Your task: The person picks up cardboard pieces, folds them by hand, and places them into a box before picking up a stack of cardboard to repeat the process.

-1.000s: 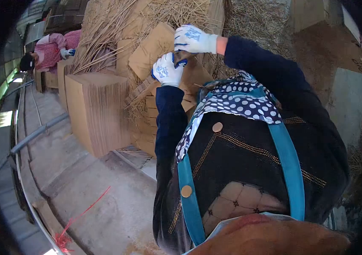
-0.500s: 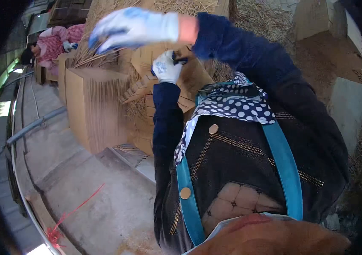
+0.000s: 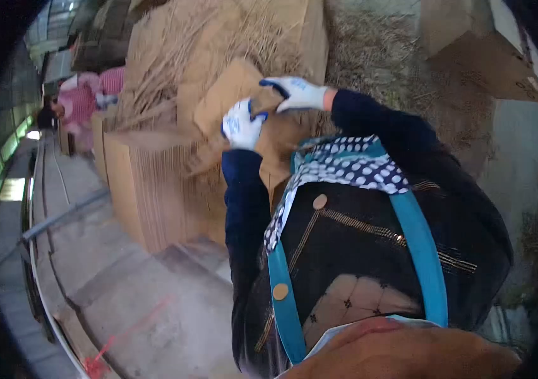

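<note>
My left hand [image 3: 242, 124], in a white and blue glove, is closed at the lower edge of a tan cardboard piece [image 3: 228, 91]. Close by on the right, my right hand [image 3: 299, 93], gloved the same way, has its fingers and thumb around the right end of this piece. Blur hides the exact fingertip contact. Beneath and around both hands lie more cardboard and thin strips. A tall stack of cardboard sheets [image 3: 149, 189] stands left of my left forearm.
Narrow cardboard scraps [image 3: 174, 57] are heaped beyond my hands. At the far left is another person [image 3: 79, 104] in pink checked clothing. Open cardboard boxes [image 3: 484, 57] stand at upper right. Red string [image 3: 95, 366] lies on the grey floor [image 3: 149, 316] at lower left.
My right hand has come down and right from above, to the cardboard beside my left hand. A tan piece now shows between them. The whole view has shifted slightly.
</note>
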`<state>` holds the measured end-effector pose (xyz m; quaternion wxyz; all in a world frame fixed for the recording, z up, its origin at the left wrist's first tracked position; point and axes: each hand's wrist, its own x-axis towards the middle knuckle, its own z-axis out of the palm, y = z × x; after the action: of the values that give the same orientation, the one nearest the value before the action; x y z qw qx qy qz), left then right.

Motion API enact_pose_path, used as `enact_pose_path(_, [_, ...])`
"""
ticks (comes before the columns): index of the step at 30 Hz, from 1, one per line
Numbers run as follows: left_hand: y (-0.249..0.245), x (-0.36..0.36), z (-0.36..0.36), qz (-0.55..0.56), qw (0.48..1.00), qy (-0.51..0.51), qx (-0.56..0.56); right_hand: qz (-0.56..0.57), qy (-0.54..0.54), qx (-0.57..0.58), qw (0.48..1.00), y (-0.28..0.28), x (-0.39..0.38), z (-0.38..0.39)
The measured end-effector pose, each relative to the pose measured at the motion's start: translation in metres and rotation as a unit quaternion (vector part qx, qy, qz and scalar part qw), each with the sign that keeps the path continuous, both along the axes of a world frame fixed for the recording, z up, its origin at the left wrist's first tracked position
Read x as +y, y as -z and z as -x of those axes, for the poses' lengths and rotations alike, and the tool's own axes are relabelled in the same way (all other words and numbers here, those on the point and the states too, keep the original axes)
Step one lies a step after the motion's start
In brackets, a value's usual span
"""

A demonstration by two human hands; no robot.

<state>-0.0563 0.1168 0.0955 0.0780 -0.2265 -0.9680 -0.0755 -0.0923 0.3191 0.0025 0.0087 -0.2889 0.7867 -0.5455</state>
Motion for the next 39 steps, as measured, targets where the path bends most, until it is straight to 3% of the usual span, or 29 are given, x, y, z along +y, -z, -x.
enact_pose_path(1, [0.001, -0.001, -0.001, 0.006, 1.000, 0.009, 0.011, 0.020, 0.016, -0.012, 1.000, -0.012, 0.000, -0.005])
enact_pose_path(3, [0.003, -0.004, 0.001, 0.006, 1.000, 0.017, 0.019, 0.090, -0.013, 0.068, 0.993, -0.014, -0.003, -0.008])
enact_pose_path(4, [-0.010, -0.001, 0.003, -0.029, 0.998, 0.009, -0.058, 0.024, -0.003, 0.074, 0.997, -0.007, -0.004, -0.006])
enact_pose_path(5, [-0.017, 0.005, 0.002, -0.032, 0.998, 0.000, -0.054, -0.041, 0.010, 0.072, 0.996, -0.006, -0.001, -0.004])
enact_pose_path(7, [-0.041, 0.024, 0.007, -0.009, 0.999, 0.031, -0.032, -0.038, 0.028, 0.061, 0.997, -0.030, 0.023, -0.010])
enact_pose_path(9, [-0.076, 0.057, 0.018, 0.019, 0.996, 0.065, -0.066, 0.093, 0.044, -0.086, 0.991, -0.055, 0.049, -0.028])
enact_pose_path(11, [-0.117, 0.105, 0.015, 0.087, 0.977, 0.162, 0.104, 0.095, 0.111, -0.086, 0.986, -0.064, 0.085, -0.036])
enact_pose_path(13, [-0.145, 0.131, 0.007, -0.009, 0.957, 0.206, 0.203, 0.119, 0.178, -0.178, 0.960, -0.055, 0.125, -0.051])
enact_pose_path(14, [-0.153, 0.135, 0.003, -0.037, 0.951, 0.226, 0.208, 0.194, 0.249, -0.168, 0.934, -0.048, 0.142, -0.070])
enact_pose_path(16, [-0.153, 0.127, 0.001, -0.081, 0.937, 0.258, 0.224, 0.372, 0.286, 0.030, 0.883, -0.038, 0.186, -0.079])
enact_pose_path(18, [-0.128, 0.115, 0.009, -0.084, 0.934, 0.291, 0.187, 0.613, 0.337, -0.122, 0.704, -0.033, 0.244, -0.091])
enact_pose_path(20, [-0.089, 0.099, 0.020, -0.048, 0.939, 0.317, 0.122, 0.665, 0.353, -0.074, 0.654, -0.031, 0.308, -0.106])
enact_pose_path(21, [-0.076, 0.096, 0.019, -0.019, 0.943, 0.318, 0.091, 0.364, 0.543, 0.090, 0.751, -0.031, 0.340, -0.117])
enact_pose_path(22, [-0.060, 0.094, 0.020, -0.007, 0.945, 0.320, 0.062, 0.006, 0.648, 0.238, 0.724, -0.023, 0.368, -0.119])
enact_pose_path(24, [-0.039, 0.092, 0.020, 0.015, 0.945, 0.327, 0.022, 0.069, 0.715, 0.204, 0.665, -0.009, 0.426, -0.105])
enact_pose_path(25, [-0.031, 0.091, 0.018, 0.025, 0.942, 0.335, 0.010, 0.082, 0.706, 0.190, 0.677, -0.018, 0.447, -0.110])
enact_pose_path(26, [-0.025, 0.090, 0.015, 0.023, 0.941, 0.336, 0.008, -0.047, 0.749, 0.158, 0.642, -0.026, 0.463, -0.112])
enact_pose_path(27, [-0.026, 0.090, 0.012, 0.023, 0.942, 0.333, 0.013, 0.266, 0.711, 0.073, 0.646, 0.002, 0.515, -0.093])
enact_pose_path(29, [-0.027, 0.088, 0.013, 0.030, 0.945, 0.324, -0.042, 0.508, 0.650, 0.054, 0.562, -0.028, 0.541, -0.082])
enact_pose_path(30, [-0.027, 0.087, 0.011, 0.046, 0.948, 0.313, -0.043, 0.287, 0.759, 0.071, 0.580, -0.027, 0.547, -0.083])
enact_pose_path(31, [-0.022, 0.081, 0.010, 0.041, 0.949, 0.310, -0.034, 0.049, 0.821, 0.089, 0.562, -0.006, 0.567, -0.085])
enact_pose_path(33, [-0.013, 0.074, 0.006, 0.035, 0.959, 0.277, -0.038, 0.140, 0.783, 0.133, 0.592, 0.026, 0.613, -0.081])
enact_pose_path(35, [-0.004, 0.061, 0.002, 0.019, 0.968, 0.248, -0.034, 0.270, 0.772, 0.032, 0.574, 0.075, 0.673, -0.073])
enact_pose_path(37, [0.001, 0.041, -0.005, 0.017, 0.991, 0.132, 0.002, 0.407, 0.781, -0.152, 0.449, 0.077, 0.699, -0.075])
enact_pose_path(39, [0.015, -0.003, -0.012, -0.008, 0.999, 0.039, 0.023, 0.116, 0.817, -0.258, 0.502, 0.014, 0.660, -0.105])
